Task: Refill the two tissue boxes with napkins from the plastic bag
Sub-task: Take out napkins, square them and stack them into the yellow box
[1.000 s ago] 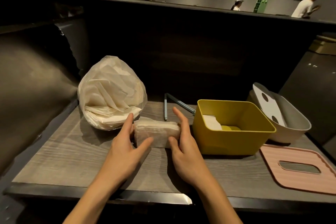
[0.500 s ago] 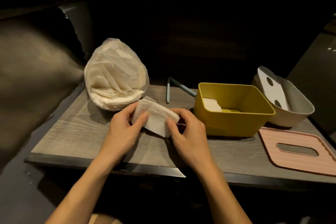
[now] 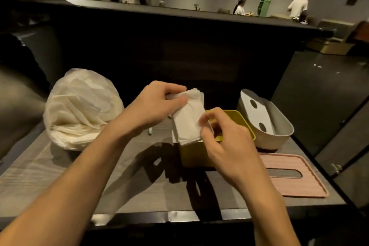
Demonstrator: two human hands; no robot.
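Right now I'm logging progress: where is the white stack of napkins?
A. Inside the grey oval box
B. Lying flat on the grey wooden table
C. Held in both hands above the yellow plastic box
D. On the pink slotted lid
C: the left hand and right hand hold the white stack of napkins over the yellow plastic box.

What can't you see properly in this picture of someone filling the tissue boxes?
All in the head view:
- Inside of the yellow box: hidden by the napkin stack and right hand.
- Bottom of the grey box: blocked by its white insert.
- People at the back: too small and blurred.
- Left hand fingertips: tucked behind the stack.
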